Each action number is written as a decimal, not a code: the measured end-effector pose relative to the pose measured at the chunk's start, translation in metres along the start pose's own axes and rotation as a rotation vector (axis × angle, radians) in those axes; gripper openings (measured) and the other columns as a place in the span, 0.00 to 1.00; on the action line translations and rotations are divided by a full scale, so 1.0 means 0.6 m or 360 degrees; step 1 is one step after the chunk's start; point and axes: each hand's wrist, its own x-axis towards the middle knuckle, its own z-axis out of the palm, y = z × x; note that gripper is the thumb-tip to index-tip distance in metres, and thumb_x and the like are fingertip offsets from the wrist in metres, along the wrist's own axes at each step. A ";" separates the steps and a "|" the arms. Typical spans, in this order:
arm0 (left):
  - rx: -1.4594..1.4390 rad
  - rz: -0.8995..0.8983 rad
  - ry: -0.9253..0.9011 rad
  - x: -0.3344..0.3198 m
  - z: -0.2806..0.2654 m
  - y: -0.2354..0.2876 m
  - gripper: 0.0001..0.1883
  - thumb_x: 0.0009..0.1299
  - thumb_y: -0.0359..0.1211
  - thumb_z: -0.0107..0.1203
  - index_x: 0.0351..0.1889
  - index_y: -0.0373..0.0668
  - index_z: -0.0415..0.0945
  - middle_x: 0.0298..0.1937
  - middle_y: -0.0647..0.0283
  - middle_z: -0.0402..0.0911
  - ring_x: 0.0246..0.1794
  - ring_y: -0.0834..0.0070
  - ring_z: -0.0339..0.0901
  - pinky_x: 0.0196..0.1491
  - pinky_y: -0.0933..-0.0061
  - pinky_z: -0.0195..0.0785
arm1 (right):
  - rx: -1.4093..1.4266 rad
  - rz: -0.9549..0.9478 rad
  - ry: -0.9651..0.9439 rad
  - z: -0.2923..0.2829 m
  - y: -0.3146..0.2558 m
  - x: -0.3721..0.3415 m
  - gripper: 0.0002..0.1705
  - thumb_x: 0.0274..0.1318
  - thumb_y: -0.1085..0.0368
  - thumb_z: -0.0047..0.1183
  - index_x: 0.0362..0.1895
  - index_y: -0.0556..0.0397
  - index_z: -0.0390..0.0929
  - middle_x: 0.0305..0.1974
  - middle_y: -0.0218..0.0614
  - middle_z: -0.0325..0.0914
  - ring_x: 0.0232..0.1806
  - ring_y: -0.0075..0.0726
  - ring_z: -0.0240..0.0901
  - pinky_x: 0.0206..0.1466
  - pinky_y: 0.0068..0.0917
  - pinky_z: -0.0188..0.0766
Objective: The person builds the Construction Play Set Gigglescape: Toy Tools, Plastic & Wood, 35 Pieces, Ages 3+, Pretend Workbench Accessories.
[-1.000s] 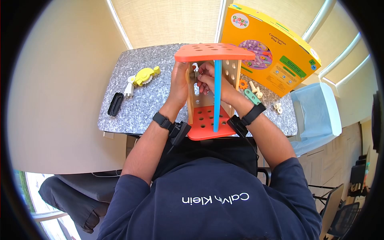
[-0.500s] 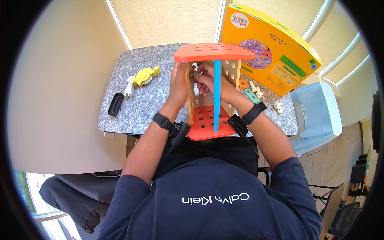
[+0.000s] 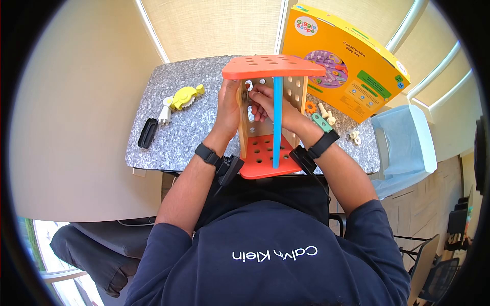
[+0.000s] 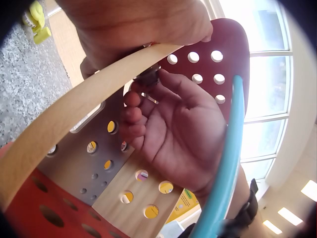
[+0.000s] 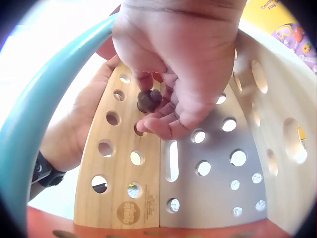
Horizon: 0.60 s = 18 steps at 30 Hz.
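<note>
A toy workbench frame stands on end, with a red perforated board (image 3: 273, 62) on top, another red board (image 3: 263, 145) below, wooden side panels and a blue rod (image 3: 277, 122). My left hand (image 3: 228, 108) holds the left wooden panel (image 5: 114, 148) from its outer side, with most fingers hidden behind it. Inside the frame, my right hand (image 3: 275, 104) reaches behind the rod. Its fingertips pinch a small dark grey knob (image 5: 149, 100) against the inner face of that panel. In the left wrist view the knob (image 4: 148, 76) sits close to the panel's edge.
A yellow toy box (image 3: 347, 61) stands at the back right. Near it lie an orange gear (image 3: 310, 107), a green strip (image 3: 321, 122) and cream bolts (image 3: 326, 113). On the left are a yellow-and-white toy (image 3: 185, 97) and a black tray (image 3: 147, 133).
My right hand's fingers have shifted slightly around the knob. My left hand and the frame stay in place.
</note>
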 end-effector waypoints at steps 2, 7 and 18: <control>0.0086 -0.0007 -0.0009 -0.005 0.014 0.012 0.35 0.82 0.65 0.38 0.51 0.40 0.74 0.33 0.61 0.80 0.26 0.74 0.79 0.30 0.71 0.75 | -0.0034 0.0079 0.0002 -0.001 -0.008 0.001 0.20 0.80 0.46 0.46 0.48 0.50 0.73 0.28 0.28 0.76 0.27 0.22 0.77 0.32 0.23 0.73; 0.0103 0.0004 -0.0014 -0.011 0.028 0.027 0.35 0.83 0.65 0.37 0.51 0.40 0.74 0.34 0.61 0.80 0.28 0.72 0.79 0.33 0.70 0.75 | -0.0134 0.0211 0.0076 0.005 -0.026 -0.005 0.19 0.80 0.49 0.47 0.46 0.52 0.75 0.27 0.28 0.76 0.27 0.22 0.77 0.33 0.22 0.73; 0.0137 -0.0016 -0.0068 -0.012 0.022 0.022 0.35 0.83 0.65 0.37 0.52 0.40 0.74 0.36 0.62 0.79 0.31 0.74 0.76 0.34 0.69 0.73 | -0.0143 0.0175 0.0077 0.000 -0.026 -0.002 0.12 0.77 0.57 0.49 0.50 0.53 0.72 0.31 0.29 0.77 0.28 0.23 0.77 0.33 0.22 0.74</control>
